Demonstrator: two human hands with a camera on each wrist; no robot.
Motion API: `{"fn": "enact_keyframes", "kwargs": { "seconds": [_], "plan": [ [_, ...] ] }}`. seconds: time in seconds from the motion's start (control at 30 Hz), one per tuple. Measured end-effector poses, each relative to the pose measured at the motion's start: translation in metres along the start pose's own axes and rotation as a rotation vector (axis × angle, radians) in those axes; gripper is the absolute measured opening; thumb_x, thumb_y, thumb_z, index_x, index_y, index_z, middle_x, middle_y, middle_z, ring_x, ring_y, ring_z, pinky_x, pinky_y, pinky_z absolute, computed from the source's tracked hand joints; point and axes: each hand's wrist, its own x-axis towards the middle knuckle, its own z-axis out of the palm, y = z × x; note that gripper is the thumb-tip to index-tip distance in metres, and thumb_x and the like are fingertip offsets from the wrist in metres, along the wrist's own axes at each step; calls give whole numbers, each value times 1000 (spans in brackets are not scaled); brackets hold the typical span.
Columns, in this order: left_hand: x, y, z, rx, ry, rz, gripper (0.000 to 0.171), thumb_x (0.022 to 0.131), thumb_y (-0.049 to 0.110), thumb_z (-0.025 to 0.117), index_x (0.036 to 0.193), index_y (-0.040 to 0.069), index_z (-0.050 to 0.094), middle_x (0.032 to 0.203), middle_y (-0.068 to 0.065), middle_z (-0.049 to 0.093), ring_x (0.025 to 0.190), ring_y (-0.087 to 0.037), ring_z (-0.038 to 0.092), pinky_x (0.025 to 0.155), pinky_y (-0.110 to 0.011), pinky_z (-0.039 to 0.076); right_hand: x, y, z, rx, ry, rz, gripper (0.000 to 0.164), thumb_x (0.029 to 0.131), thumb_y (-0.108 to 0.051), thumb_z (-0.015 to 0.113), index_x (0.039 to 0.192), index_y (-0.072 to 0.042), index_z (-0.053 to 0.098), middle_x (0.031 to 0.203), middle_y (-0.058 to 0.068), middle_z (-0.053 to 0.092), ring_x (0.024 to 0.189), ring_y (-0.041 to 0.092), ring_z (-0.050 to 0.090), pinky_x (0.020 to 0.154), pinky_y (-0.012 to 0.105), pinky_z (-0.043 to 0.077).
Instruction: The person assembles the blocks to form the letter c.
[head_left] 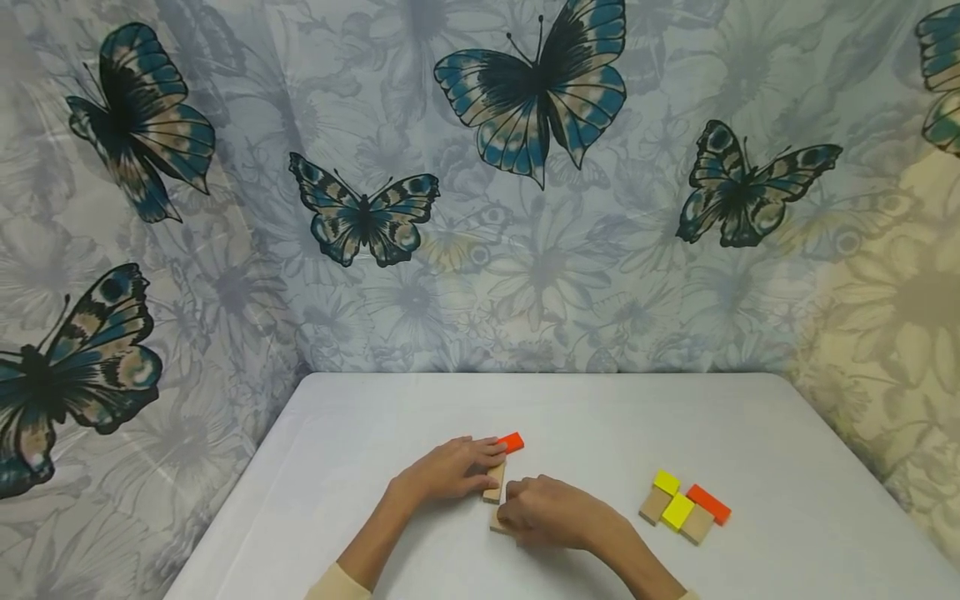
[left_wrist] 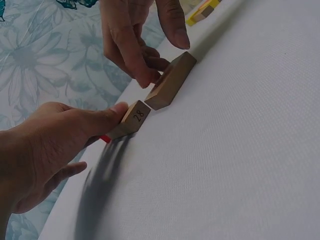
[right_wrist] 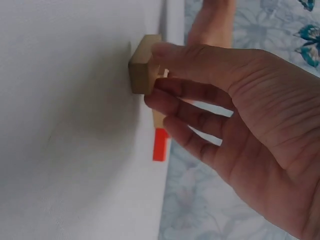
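Note:
My left hand (head_left: 456,467) rests its fingers and thumb on a narrow wooden block (head_left: 494,486), whose end carries the number 28 in the left wrist view. A red block (head_left: 513,442) lies at the far end of that block, beside the left fingertips. Close by on the near side, my right hand (head_left: 558,511) holds a second wooden block (left_wrist: 172,82) between thumb and fingers. In the left wrist view, this block's corner is almost against the numbered block. The right fingers hide part of its face.
To the right on the white table (head_left: 787,450) lies a cluster of two yellow blocks (head_left: 677,512), two wooden blocks (head_left: 697,525) and a red block (head_left: 708,504). Behind the table hangs a butterfly-patterned cloth (head_left: 540,292).

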Motion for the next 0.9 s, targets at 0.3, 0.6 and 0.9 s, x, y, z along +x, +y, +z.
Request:
{"fn": "enact_keyframes", "kwargs": {
  "seconds": [0.3, 0.6, 0.9],
  "plan": [
    [0, 0, 0, -3, -7, -24, 55, 103, 46, 62, 148, 15, 58, 155, 4, 56, 153, -15, 45, 128, -51, 36, 0, -1, 2, 24, 6, -14, 10, 95, -14, 77, 99, -23, 79, 86, -13, 62, 72, -4, 43, 71, 12, 43],
    [0, 2, -1, -5, -9, -28, 54, 104, 46, 60, 149, 16, 58, 157, 4, 54, 154, -15, 44, 128, -50, 36, 3, -3, 6, -28, 39, -28, 12, 92, -14, 80, 92, -22, 71, 95, -12, 65, 80, -1, 51, 75, 14, 47],
    [1, 0, 0, 8, -7, -25, 53, 104, 44, 61, 149, 16, 58, 157, 4, 54, 153, -14, 45, 128, -49, 36, -1, -4, 4, -123, 59, -74, 28, 92, -15, 77, 118, -24, 73, 96, -11, 65, 81, -1, 53, 74, 15, 48]
  ]
}}
